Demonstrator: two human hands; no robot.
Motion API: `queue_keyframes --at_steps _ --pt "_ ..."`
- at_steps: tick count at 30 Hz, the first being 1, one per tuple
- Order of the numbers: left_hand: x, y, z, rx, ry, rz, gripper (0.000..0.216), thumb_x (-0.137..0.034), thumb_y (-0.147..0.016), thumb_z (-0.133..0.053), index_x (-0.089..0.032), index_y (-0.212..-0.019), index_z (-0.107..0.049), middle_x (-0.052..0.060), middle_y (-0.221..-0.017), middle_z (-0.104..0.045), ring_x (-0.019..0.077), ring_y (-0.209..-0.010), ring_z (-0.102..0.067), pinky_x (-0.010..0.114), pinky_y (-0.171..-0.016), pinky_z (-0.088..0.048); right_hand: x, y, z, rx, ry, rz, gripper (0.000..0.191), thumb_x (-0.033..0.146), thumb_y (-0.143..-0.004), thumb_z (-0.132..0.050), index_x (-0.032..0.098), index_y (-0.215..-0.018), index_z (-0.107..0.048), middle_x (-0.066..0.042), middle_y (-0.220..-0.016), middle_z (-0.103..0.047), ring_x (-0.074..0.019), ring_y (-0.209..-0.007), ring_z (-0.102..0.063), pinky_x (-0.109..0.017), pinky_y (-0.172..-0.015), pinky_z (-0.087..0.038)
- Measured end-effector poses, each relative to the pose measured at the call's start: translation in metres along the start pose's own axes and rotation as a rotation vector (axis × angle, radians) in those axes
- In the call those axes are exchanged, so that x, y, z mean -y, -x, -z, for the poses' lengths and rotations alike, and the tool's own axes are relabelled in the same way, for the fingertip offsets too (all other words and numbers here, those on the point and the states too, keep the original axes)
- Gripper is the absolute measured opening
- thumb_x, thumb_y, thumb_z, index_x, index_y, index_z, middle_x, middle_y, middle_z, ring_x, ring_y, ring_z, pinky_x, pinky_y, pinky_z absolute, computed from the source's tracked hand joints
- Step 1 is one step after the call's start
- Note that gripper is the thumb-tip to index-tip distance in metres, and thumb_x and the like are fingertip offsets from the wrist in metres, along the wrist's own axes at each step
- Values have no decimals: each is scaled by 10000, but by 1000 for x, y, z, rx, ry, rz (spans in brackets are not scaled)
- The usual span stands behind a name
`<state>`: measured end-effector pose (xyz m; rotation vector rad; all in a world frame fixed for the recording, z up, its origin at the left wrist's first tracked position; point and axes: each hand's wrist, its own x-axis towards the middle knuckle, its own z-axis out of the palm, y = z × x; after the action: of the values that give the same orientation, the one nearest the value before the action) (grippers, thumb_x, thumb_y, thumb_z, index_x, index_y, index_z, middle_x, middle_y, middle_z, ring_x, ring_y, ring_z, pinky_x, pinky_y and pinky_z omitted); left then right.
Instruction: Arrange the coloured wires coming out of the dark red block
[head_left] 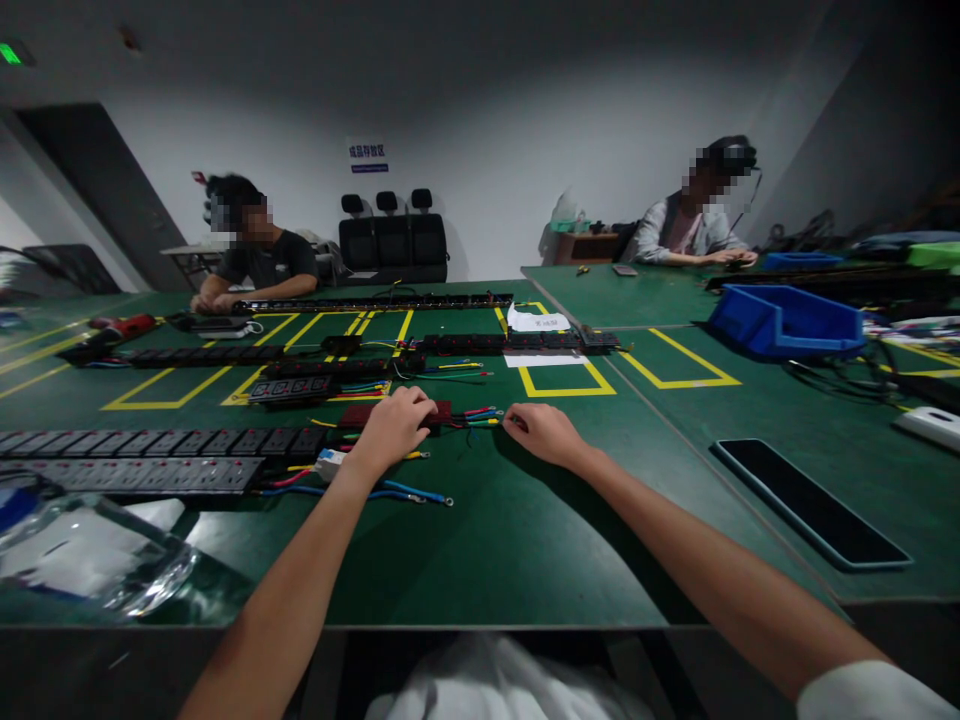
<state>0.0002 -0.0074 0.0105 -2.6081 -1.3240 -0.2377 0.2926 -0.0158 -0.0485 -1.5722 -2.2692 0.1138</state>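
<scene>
My left hand (396, 428) curls over a dark red block (442, 410), its fingers closed on the block's near side and top. Red, blue and yellow-green wires (480, 413) run out of the block's right end. At their tips is my right hand (546, 434), thumb and fingers pinched together on the wire ends; the exact contact is hidden. Below my left wrist lie blue wires (412, 494) with ring terminals and a white-and-blue piece (328, 463). Two long black socket strips (150, 476) extend to the left.
A water bottle (97, 550) lies at front left. A phone (810, 500) and a blue bin (787, 322) are to the right. More black strips (495, 345) cross the yellow-taped green table (480, 560). Two people (259, 265) sit across the table.
</scene>
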Motion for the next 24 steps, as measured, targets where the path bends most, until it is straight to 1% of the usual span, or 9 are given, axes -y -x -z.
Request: queue_keyframes --at_steps 2,5,11,16,20,22,24 --pt "1 -1 -2 -5 18 -7 220 -178 -907 -659 -210 -1124 -683 81 -1172 -630 247 -1073 -577 357 -902 -508 0 0 0 2 5 -5 217 324 -997 -510 229 -955 -700 -25 -886 -739 -161 -762 -632 -255 -620 -300" --pt "3 -1 -4 -2 52 -10 211 -157 -917 -641 -202 -1113 -705 83 -1166 -643 246 -1072 -586 367 -917 -517 1 0 0 -1 12 -7 218 323 -996 -507 233 -956 -702 -24 -894 -742 -161 -760 -631 -256 -621 -300" --pt "6 -2 -7 3 85 -3 204 -177 -922 -652 -215 -1101 -741 74 -1179 -652 239 -1066 -606 368 -915 -533 1 0 1 7 11 -13 221 324 -998 -504 235 -968 -704 -26 -894 -742 -162 -760 -628 -254 -623 -301" --pt "6 -1 -5 11 54 12 231 -206 -916 -659 -222 -1140 -715 71 -1218 -637 247 -1086 -605 367 -900 -538 3 0 3 13 14 -18 220 312 -997 -506 228 -960 -706 -28 -879 -737 -160 -757 -627 -257 -625 -305" --pt "10 2 1 70 -31 127 404 -204 -862 -700 -234 -1260 -634 88 -1252 -623 298 -1123 -606 372 -812 -553 3 1 3 16 11 -12 219 315 -1000 -508 226 -956 -703 -29 -884 -737 -157 -757 -627 -257 -623 -306" --pt "12 4 4 106 -45 182 404 -179 -859 -676 -238 -1255 -620 90 -1238 -629 301 -1115 -620 362 -769 -551 3 1 3 16 6 -12 219 317 -998 -508 226 -952 -702 -31 -887 -738 -159 -761 -629 -257 -627 -307" --pt "14 4 5 122 -48 198 343 -157 -869 -642 -238 -1202 -635 83 -1205 -646 294 -1098 -635 356 -760 -549 2 1 2 15 -1 -9 221 317 -995 -507 225 -950 -703 -33 -886 -739 -160 -761 -629 -257 -631 -309"
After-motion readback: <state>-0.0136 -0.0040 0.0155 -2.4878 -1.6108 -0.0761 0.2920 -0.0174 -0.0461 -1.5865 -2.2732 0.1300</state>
